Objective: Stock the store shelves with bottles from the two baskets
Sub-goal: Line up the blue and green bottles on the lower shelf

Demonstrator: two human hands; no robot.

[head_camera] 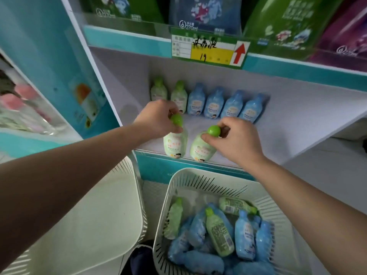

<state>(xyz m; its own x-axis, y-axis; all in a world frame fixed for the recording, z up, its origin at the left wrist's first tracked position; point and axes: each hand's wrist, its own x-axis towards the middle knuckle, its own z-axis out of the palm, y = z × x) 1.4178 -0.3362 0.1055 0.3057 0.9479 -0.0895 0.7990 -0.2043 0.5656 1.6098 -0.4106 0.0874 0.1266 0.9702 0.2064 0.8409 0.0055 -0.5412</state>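
My left hand [156, 118] grips the green cap of a pale green bottle [175, 143] that stands at the front edge of the white shelf [288, 135]. My right hand [236, 141] pinches the green cap of a second green bottle [202, 149] just right of the first. At the back of the shelf stand two green bottles [178, 96] and several blue bottles [224, 104] in a row. Below, a white slatted basket [178, 187] holds several blue bottles [244, 235] and three green ones [218, 235]. A second white basket [111, 205] at lower left looks empty.
A price tag with a red arrow [210, 50] hangs from the shelf above, which carries green, blue and purple refill pouches [288, 22]. A teal side panel [59, 66] bounds the shelf on the left. Pink-capped items [17, 104] sit on the neighbouring unit.
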